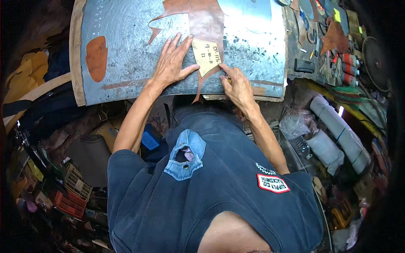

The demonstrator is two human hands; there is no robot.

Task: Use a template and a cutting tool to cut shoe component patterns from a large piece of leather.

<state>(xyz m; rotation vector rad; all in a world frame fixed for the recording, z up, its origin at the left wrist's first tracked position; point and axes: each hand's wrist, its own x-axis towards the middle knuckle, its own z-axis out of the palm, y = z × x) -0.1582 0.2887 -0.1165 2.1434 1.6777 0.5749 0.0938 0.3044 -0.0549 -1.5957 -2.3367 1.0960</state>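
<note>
A pale yellow card template point(205, 59) with handwriting lies on a brown piece of leather point(206, 26) on the metal-topped work board point(126, 46). My left hand point(172, 61) rests flat with fingers spread, its thumb pressing the template's left edge and its fingertips by the leather. At the template's lower right edge is my right hand point(238, 84), index finger stretched to the card and the other fingers curled in. Something small and yellowish shows between those curled fingers, too hidden to name. From the template's lower tip a narrow leather strip point(198, 89) hangs towards the board's front edge.
An oval brown leather piece point(96, 59) lies at the board's left. To the right, a side bench holds tools, leather scraps point(335, 39) and red-labelled cylinders point(349, 69). Grey rolls point(339, 128) lie below it. Crates point(71, 203) and clutter stand at lower left.
</note>
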